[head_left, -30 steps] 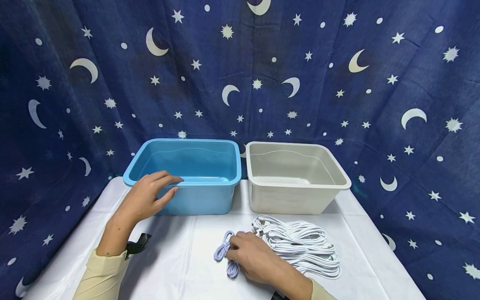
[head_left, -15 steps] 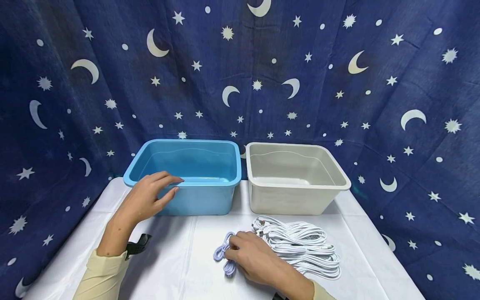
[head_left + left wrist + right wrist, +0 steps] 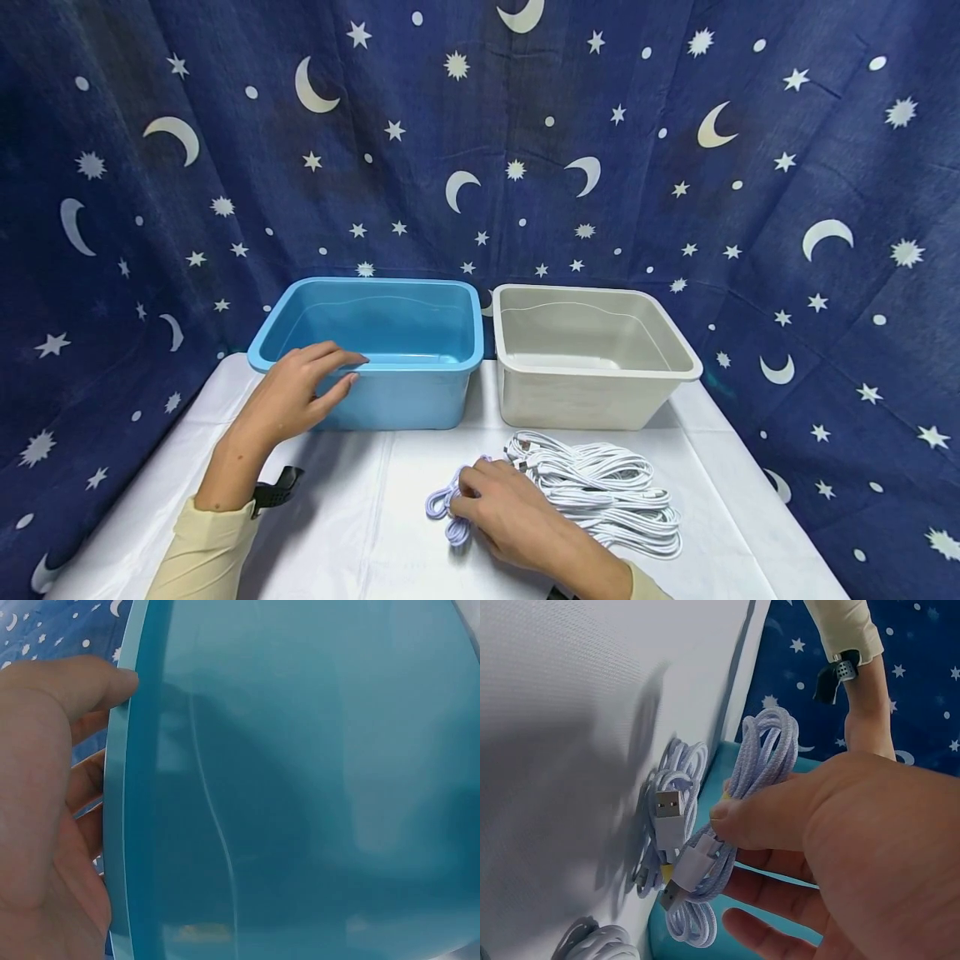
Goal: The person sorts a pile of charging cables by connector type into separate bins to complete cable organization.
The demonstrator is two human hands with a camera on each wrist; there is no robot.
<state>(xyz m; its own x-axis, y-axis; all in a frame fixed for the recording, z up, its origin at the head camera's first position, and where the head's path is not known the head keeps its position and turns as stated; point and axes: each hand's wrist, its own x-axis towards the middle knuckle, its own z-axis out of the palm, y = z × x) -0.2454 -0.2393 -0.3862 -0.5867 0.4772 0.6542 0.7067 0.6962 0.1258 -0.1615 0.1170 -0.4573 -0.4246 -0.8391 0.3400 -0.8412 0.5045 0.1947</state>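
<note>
My right hand (image 3: 504,515) pinches a coiled lavender USB cable (image 3: 769,754) between thumb and fingers. In the right wrist view its metal plug hangs below the thumb. A second lavender USB cable bundle (image 3: 688,759) lies on the white cloth right beside it, tied with a yellow band. My left hand (image 3: 292,393) rests at the front rim of the blue bin (image 3: 420,398), fingers reaching over the edge and thumb on the outer side. The left wrist view shows that hand (image 3: 45,787) against the rim, fingers relaxed.
Several coiled white cables (image 3: 600,500) lie right of my right hand. A beige bin (image 3: 577,400) stands next to the blue one, at the back of the cloth-covered table (image 3: 405,492). A dark blue curtain (image 3: 420,92) with moons and stars surrounds the table.
The lavender cable in my right hand has shifted slightly left and up, and the fingers have moved a little with it. My left hand has stayed at the blue bin's rim.
</note>
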